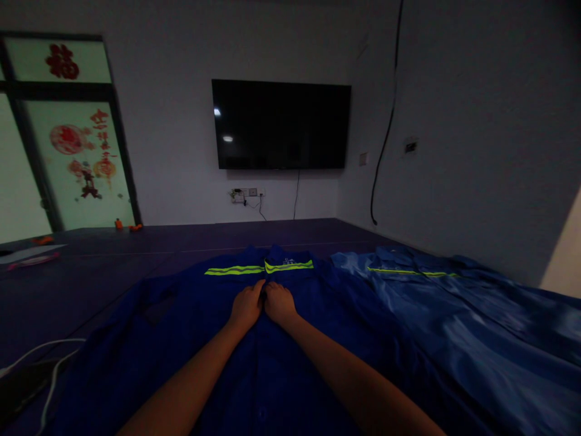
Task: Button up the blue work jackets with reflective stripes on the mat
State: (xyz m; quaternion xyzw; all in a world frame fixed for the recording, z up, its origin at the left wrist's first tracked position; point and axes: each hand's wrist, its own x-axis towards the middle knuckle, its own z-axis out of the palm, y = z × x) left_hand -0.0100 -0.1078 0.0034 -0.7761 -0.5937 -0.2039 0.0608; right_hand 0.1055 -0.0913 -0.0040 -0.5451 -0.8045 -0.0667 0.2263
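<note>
A dark blue work jacket [181, 339] with yellow-green reflective stripes [258, 268] lies spread flat in front of me on a dark surface. My left hand [246, 306] and my right hand [278, 303] meet side by side at the jacket's front opening, just below the stripes. Both have their fingers curled and pinched on the cloth at the front edges. What lies under the fingers is hidden.
A second blue jacket [454, 315] with a thin reflective stripe lies to the right, against the wall. A white cable [40, 351] and a dark flat object sit at the left edge. A black TV [281, 124] hangs on the far wall, with a decorated glass door [77, 163] at left.
</note>
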